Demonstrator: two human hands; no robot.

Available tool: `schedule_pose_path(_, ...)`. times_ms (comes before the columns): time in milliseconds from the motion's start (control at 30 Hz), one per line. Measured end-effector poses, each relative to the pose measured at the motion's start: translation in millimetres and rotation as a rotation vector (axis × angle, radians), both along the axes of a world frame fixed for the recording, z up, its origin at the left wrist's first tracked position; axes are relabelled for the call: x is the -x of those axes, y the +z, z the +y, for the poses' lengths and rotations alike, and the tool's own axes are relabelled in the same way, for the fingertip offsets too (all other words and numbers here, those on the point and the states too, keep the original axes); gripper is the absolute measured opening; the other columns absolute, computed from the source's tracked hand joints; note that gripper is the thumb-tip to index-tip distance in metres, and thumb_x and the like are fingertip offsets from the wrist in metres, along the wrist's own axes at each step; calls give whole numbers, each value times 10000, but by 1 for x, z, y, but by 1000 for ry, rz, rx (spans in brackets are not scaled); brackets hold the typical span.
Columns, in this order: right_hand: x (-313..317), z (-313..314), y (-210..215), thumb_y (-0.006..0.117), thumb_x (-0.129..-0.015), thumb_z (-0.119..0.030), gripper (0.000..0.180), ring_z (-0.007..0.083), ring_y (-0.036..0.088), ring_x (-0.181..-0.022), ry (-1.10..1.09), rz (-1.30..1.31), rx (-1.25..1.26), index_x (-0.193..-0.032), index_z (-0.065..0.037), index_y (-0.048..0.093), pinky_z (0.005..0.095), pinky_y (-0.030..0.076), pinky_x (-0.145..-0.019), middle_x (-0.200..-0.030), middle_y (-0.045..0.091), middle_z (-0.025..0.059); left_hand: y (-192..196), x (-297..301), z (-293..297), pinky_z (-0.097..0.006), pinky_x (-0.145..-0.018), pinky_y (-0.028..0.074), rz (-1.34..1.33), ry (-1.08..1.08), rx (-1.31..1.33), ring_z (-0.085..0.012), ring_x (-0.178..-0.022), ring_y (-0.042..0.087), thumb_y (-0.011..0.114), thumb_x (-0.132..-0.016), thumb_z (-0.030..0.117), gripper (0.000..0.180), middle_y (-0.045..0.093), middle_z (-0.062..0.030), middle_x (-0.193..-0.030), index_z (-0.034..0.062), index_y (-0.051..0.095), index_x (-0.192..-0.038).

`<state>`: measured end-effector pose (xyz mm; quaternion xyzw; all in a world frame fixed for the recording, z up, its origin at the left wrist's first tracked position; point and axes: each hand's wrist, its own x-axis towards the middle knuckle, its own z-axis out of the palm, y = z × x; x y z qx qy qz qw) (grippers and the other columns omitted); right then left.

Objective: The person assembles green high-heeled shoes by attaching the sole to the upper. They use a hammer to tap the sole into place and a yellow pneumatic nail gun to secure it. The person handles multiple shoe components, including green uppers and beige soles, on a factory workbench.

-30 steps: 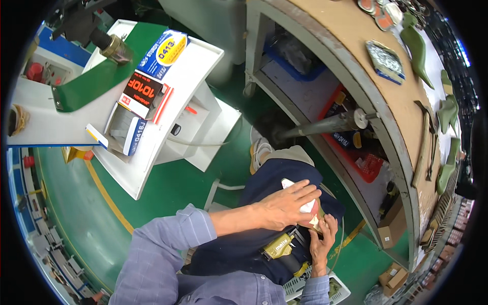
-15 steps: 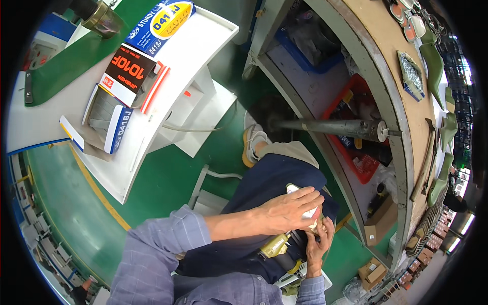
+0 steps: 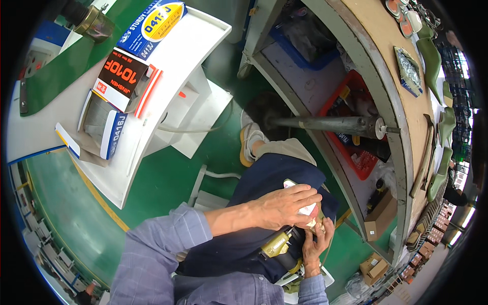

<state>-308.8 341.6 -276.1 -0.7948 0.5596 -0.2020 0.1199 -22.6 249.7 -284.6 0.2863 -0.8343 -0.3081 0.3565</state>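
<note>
My left hand (image 3: pixel 287 206) lies across the top of a pale, elongated piece (image 3: pixel 307 209) with white, pink and beige parts, its fingers curled over it. The piece's far tip sticks out beyond the fingers; its full shape is hidden. My right hand (image 3: pixel 316 243) grips the near end from below, thumb and fingers pressed to it. Both hands work over my lap, which a dark blue apron (image 3: pixel 244 218) covers. Just below the left wrist rests a gold-coloured tool (image 3: pixel 277 245), like a staple gun, with a dark lower part. Neither hand touches its visible body.
At left, a white table (image 3: pixel 198 38) carries a blue box (image 3: pixel 147 30), a black-and-red box (image 3: pixel 121 76) and an opened box (image 3: pixel 104 127). The right-hand bench (image 3: pixel 401 117) holds green curved forms (image 3: pixel 446 124). A metal post (image 3: pixel 330 124) juts before its shelf with a red basket (image 3: pixel 363 168).
The view has shifted slightly, so the table and boxes sit a little further left. Both hands keep nearly the same hold on the pale piece.
</note>
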Motion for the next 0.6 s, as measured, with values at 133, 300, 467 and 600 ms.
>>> schedule_pose_path(133,0,-4,5,854,-792,-26,494,408,549,-1302,11,10,-36,-1223,-150,649,580,408,-1113,-1369,596,134,-4,0,-3,-473,-1242,284,-24,-22,13,-355,-1445,437,762,-767,158,429,510,-211,-1512,170,722,-1194)
schedule_pose_path(300,-14,10,-5,846,-806,-19,500,412,542,-1313,-94,24,20,-1240,-143,631,605,369,-1143,-1377,592,134,-3,0,-11,-460,-1191,322,-61,-56,71,-336,-1402,464,763,-775,179,418,522,-198,-1496,171,702,-1188)
schedule_pose_path(467,-19,10,-3,847,-807,-26,446,409,539,-1327,-132,6,-5,-1191,-136,648,626,353,-1149,-1379,591,138,-2,2,-17,-451,-1105,394,-65,-72,103,-323,-1338,501,708,-842,219,340,546,-169,-1469,195,694,-1181)
schedule_pose_path(600,-14,8,1,865,-792,-60,443,409,550,-1318,-125,40,-31,-1179,-138,663,628,358,-1144,-1359,608,143,1,2,-20,-451,-1037,455,-78,-56,128,-326,-1287,539,655,-901,242,291,567,-134,-1445,238,690,-1190)
